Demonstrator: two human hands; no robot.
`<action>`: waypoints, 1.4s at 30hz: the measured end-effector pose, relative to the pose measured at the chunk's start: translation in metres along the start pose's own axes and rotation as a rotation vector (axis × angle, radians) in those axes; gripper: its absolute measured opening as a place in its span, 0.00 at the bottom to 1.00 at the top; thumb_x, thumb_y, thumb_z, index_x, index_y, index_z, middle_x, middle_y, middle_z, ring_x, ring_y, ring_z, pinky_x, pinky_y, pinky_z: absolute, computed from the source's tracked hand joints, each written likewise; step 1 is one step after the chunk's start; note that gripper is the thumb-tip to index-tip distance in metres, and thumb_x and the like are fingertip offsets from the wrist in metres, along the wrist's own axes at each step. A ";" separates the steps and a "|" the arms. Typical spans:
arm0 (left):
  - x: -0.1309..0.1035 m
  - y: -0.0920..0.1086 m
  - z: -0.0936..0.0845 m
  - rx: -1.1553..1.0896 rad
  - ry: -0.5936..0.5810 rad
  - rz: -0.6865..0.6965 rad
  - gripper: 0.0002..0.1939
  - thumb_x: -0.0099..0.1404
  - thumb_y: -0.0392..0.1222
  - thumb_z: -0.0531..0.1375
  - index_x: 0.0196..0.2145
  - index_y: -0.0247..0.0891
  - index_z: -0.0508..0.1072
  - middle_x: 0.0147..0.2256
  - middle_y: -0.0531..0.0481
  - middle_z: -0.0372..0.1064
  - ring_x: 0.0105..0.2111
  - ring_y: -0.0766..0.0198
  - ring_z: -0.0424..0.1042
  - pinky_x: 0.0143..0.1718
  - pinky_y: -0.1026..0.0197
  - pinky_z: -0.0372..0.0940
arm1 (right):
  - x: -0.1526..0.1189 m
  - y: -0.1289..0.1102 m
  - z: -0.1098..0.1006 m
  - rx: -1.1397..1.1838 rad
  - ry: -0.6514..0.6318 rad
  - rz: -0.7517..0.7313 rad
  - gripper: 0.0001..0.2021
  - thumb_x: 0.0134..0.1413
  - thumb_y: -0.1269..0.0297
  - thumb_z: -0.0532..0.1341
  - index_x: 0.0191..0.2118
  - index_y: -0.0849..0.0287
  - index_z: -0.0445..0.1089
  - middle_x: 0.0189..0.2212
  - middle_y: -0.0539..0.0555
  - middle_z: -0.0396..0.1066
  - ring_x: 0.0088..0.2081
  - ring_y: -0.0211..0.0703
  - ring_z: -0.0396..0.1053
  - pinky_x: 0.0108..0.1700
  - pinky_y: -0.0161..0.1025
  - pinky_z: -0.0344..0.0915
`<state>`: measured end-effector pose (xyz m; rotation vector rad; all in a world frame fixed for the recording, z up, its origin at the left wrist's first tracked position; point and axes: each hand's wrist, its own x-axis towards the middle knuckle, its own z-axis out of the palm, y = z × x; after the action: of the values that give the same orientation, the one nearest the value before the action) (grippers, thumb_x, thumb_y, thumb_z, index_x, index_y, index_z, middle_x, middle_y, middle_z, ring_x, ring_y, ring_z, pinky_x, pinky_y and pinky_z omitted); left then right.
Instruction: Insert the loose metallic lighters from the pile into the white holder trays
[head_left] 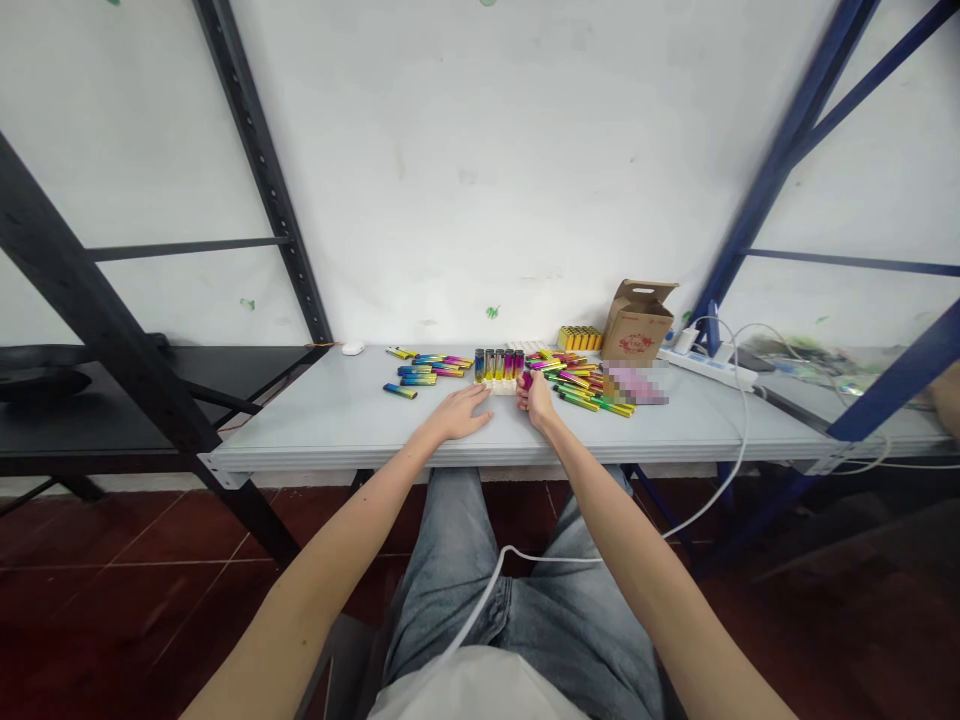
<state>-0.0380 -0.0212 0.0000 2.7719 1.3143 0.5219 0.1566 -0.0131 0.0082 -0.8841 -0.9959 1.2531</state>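
Note:
A row of shiny lighters [499, 364] in blue, gold and purple stands upright in a small white holder [502, 386] at the middle of the table. My left hand [460, 412] lies open at the holder's front left, fingers stretched out toward it. Closed around a purple lighter [527, 380], my right hand [535, 399] is at the holder's right end. Its fingers hide the lower part of that lighter. Loose lighters [577, 378] in green, gold, red and purple lie in a heap just right of this hand. More blue and gold lighters [417, 373] lie to the left.
Behind the heap stand a yellow block of upright pieces [580, 338] and an open cardboard box [637, 320]. A power strip [709, 367] with plugs and a white cable [744, 420] runs along the right. A white mouse-like object [352, 348] sits at the back left.

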 end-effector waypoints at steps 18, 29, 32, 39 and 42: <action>0.002 -0.004 0.004 -0.004 0.003 0.000 0.36 0.68 0.62 0.45 0.65 0.36 0.58 0.67 0.43 0.51 0.67 0.53 0.51 0.67 0.52 0.48 | 0.000 0.000 0.001 0.025 -0.020 0.035 0.17 0.60 0.53 0.45 0.23 0.54 0.52 0.13 0.42 0.44 0.13 0.31 0.40 0.15 0.29 0.41; 0.002 -0.002 0.003 -0.003 0.007 -0.005 0.36 0.68 0.60 0.45 0.65 0.36 0.59 0.66 0.43 0.52 0.66 0.54 0.51 0.67 0.53 0.47 | 0.003 0.001 0.002 0.062 -0.030 0.019 0.18 0.61 0.48 0.45 0.26 0.54 0.56 0.12 0.42 0.49 0.13 0.32 0.44 0.16 0.30 0.45; 0.001 -0.002 0.002 -0.009 0.014 -0.005 0.36 0.68 0.60 0.46 0.65 0.34 0.59 0.66 0.43 0.53 0.66 0.54 0.52 0.67 0.53 0.47 | 0.007 0.005 0.001 0.096 0.028 -0.037 0.15 0.61 0.49 0.49 0.30 0.55 0.58 0.16 0.44 0.58 0.15 0.33 0.53 0.19 0.31 0.53; 0.001 -0.001 0.002 -0.004 0.020 -0.003 0.35 0.68 0.59 0.46 0.65 0.35 0.59 0.66 0.44 0.53 0.66 0.55 0.52 0.67 0.54 0.48 | 0.012 0.016 -0.002 -0.011 0.077 -0.201 0.07 0.55 0.59 0.59 0.32 0.56 0.63 0.29 0.48 0.70 0.31 0.36 0.68 0.34 0.32 0.64; 0.000 0.000 0.001 -0.004 0.019 -0.005 0.35 0.68 0.59 0.46 0.65 0.34 0.60 0.66 0.43 0.53 0.66 0.54 0.52 0.67 0.54 0.48 | 0.012 0.016 -0.003 -0.125 0.057 -0.335 0.07 0.52 0.59 0.61 0.33 0.57 0.69 0.34 0.50 0.72 0.38 0.38 0.68 0.42 0.34 0.65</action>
<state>-0.0377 -0.0206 -0.0011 2.7670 1.3223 0.5507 0.1541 0.0009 -0.0063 -0.8048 -1.1329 0.8863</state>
